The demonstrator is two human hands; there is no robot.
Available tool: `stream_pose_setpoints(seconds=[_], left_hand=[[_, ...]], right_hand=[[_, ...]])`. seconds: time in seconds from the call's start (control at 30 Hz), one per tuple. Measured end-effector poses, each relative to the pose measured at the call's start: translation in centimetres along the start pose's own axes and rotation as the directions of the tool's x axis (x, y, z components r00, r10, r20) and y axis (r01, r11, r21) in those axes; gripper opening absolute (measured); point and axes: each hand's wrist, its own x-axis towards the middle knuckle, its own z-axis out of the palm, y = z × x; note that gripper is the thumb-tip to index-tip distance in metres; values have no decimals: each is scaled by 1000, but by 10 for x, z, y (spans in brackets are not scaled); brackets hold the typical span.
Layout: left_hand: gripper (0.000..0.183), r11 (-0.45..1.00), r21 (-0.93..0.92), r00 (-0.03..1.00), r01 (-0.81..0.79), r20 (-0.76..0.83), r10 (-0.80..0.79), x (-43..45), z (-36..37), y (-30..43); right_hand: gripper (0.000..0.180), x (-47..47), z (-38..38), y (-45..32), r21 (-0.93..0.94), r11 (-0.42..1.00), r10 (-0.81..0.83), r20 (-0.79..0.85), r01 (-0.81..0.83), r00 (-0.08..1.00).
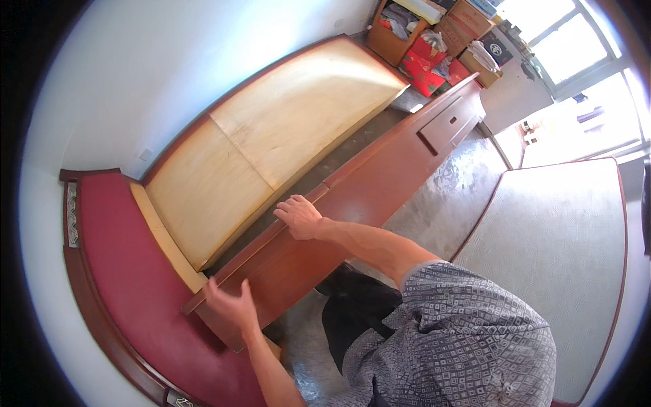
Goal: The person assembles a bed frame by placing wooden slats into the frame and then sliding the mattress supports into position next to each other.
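A long reddish-brown wooden bed side rail (356,193) runs diagonally before me, from the lower left to the upper right. On its top edge, near the middle, rests my right hand (299,216), its fingers curled over the far side. My left hand (231,305) is raised by the rail's near left end, thumb and fingers apart and slightly blurred; whether it touches the wood I cannot tell. That end of the rail meets a headboard with a dark red panel (132,264) and a brown wooden frame. A recessed rectangle with a small slot shows near the rail's far end.
Beyond the rail, a large pale yellow panel (285,127) with brown edging lies along the white wall (152,76). A light grey patterned mattress (549,254) is at the right. Cardboard boxes (465,23), a red bag (424,66) and a wooden cabinet (389,40) stand at the far end, near windows.
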Motion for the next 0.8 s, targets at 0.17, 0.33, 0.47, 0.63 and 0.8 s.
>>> stream_pose_setpoints(seconds=[0.17,0.33,0.47,0.63,0.8], left_hand=[[96,959,-144,845,-245,452,284,53,69,73],[97,929,-175,768,-326,524,368,65,113,118],[93,931,-185,736,-314,571,362,66,129,163],[87,919,-258,743,-300,541,394,73,164,226],[75,932,-152,697,-329,628,348,68,189,283]], right_hand=[[62,-21,-21,-9,33,999,-9,-74,12,997],[57,-103,-52,27,223,960,243,-374,-168,895],[46,-212,-63,96,365,783,622,-447,-504,643],[56,-327,-42,191,798,-62,993,110,-599,44],[59,-354,-52,251,804,-560,813,580,-198,55]])
